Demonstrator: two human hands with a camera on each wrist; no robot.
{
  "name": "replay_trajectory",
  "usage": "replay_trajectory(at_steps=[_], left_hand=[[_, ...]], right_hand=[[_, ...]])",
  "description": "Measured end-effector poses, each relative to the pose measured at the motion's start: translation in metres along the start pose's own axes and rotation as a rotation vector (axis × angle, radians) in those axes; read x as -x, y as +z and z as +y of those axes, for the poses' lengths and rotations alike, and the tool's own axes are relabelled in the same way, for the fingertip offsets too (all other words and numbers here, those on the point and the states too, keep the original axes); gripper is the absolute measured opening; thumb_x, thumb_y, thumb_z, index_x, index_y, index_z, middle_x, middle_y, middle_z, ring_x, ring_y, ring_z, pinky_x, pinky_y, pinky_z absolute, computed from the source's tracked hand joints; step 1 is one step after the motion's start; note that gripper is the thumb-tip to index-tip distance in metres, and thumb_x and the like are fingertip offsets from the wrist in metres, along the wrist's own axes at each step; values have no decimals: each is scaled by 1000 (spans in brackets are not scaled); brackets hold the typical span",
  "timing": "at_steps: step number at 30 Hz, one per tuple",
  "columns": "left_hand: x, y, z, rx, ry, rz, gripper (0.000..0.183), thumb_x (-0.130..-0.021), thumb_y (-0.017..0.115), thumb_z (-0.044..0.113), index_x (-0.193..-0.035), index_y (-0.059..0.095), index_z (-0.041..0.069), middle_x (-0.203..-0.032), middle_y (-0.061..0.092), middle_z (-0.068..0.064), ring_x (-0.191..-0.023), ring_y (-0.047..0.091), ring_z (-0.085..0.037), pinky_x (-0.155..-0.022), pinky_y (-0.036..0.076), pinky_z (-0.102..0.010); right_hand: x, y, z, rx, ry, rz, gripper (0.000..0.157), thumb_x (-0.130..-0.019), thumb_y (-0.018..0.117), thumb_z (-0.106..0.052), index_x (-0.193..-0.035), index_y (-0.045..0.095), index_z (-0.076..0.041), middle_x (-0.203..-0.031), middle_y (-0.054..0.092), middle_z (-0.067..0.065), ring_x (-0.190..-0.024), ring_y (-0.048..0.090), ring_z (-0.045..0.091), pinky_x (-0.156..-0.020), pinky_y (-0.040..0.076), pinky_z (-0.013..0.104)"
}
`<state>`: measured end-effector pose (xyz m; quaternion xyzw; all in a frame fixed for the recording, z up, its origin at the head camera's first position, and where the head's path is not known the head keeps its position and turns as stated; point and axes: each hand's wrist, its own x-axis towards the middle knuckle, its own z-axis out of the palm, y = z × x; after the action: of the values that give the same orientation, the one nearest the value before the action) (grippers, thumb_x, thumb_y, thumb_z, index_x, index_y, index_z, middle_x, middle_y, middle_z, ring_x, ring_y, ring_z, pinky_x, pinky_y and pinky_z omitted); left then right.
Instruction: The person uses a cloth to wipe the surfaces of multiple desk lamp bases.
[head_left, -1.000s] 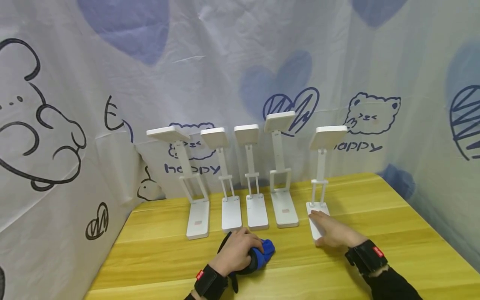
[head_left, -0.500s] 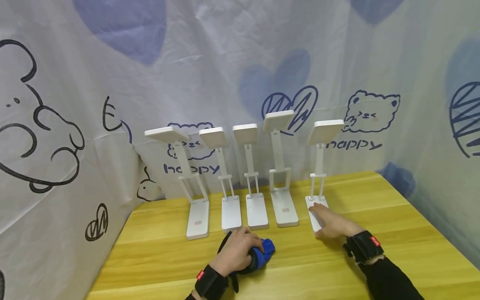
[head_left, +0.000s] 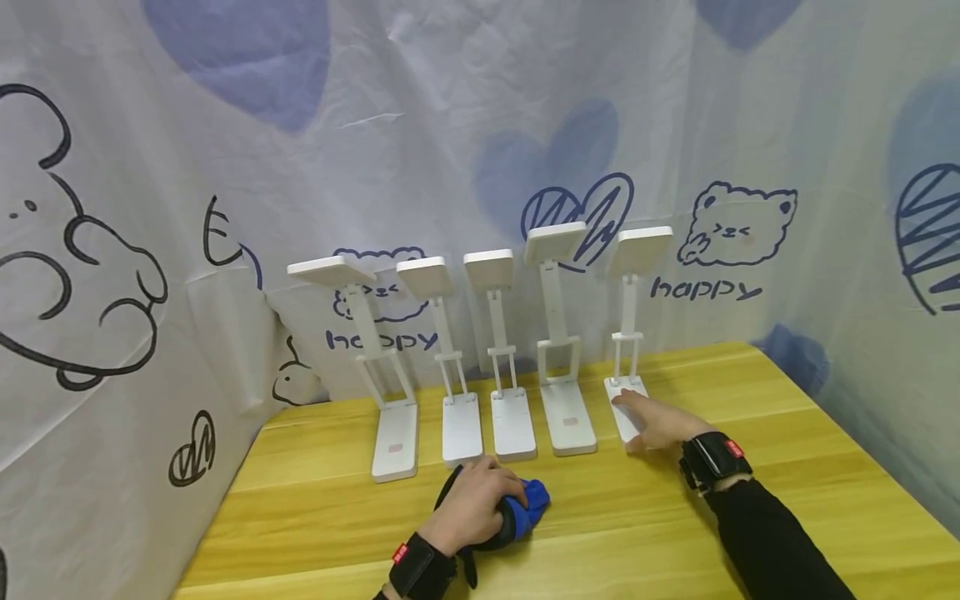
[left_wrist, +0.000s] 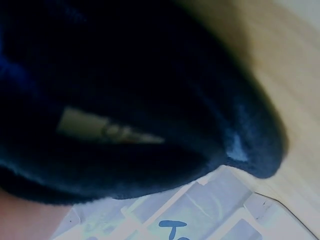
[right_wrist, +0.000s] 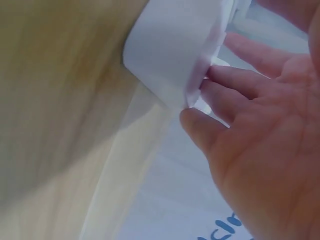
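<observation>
My left hand (head_left: 474, 504) grips a black-and-blue fabric item (head_left: 534, 500), with fingers curled over it on the table. Dark cords or straps stick out from it. Up close in the left wrist view, its dark cloth (left_wrist: 150, 75) fills the frame, with a pale label (left_wrist: 95, 127) visible; its exact kind is unclear. My right hand (head_left: 660, 421) lies across the base of the rightmost white folding desk lamp (head_left: 628, 287), thumb at the near end. In the right wrist view, fairly straight fingers (right_wrist: 235, 82) touch the edge of the white lamp base (right_wrist: 170, 50).
Several more white folding desk lamps stand in a row to the left, among them one with pale pink marking on its base (head_left: 394, 450). Under them is a yellow wood-grain table (head_left: 315, 517). A printed white curtain (head_left: 450, 83) hangs behind and at both sides.
The rightmost lamp has slid back and a little left under my right hand, nearer the lamp row. My left hand and the fabric item have stayed put.
</observation>
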<state>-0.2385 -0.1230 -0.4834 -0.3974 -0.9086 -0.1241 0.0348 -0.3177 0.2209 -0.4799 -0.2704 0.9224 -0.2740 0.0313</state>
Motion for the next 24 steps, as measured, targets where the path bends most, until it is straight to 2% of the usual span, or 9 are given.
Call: replay_trajectory(at_steps=[3, 7, 13, 19, 24], left_hand=[[0, 0, 0, 0, -1, -1, 44, -79, 56, -7, -92, 73, 32, -107, 68, 9, -97, 51, -15, -84, 46, -44], [1, -1, 0, -3, 4, 5, 44, -79, 56, -7, -92, 73, 32, -107, 68, 9, -96, 51, -14, -84, 46, -43], [1, -1, 1, 0, -1, -8, 43, -80, 56, -6, -93, 73, 31, -107, 68, 9, -97, 51, -15, -84, 46, -43], [1, -1, 1, 1, 23, -21, 40, -84, 57, -3, -94, 71, 33, -108, 67, 10, -96, 50, -15, -85, 45, -43], [2, -1, 0, -3, 23, 0, 42, -83, 56, -5, -96, 71, 33, -107, 67, 11, -94, 49, -14, -83, 45, -41]], right_hand=[[-5, -3, 0, -6, 11, -19, 75, -70, 79, -16, -130, 44, 9, -137, 35, 39, -124, 31, 53, -103, 25, 66], [-12, -4, -1, -1, 71, -43, 77, -69, 79, -12, -133, 42, 9, -141, 32, 38, -126, 28, 53, -105, 23, 66], [-13, -3, -4, 9, 118, -48, 79, -71, 78, -10, -137, 39, 8, -143, 29, 36, -128, 27, 51, -106, 23, 64], [-8, 0, -5, -7, 104, -16, 88, -73, 78, -18, -140, 31, 12, -144, 26, 38, -130, 24, 51, -107, 20, 64], [-5, 2, -18, 5, 63, 51, 77, -77, 76, -25, -136, 41, 10, -142, 32, 37, -129, 27, 50, -106, 23, 64]])
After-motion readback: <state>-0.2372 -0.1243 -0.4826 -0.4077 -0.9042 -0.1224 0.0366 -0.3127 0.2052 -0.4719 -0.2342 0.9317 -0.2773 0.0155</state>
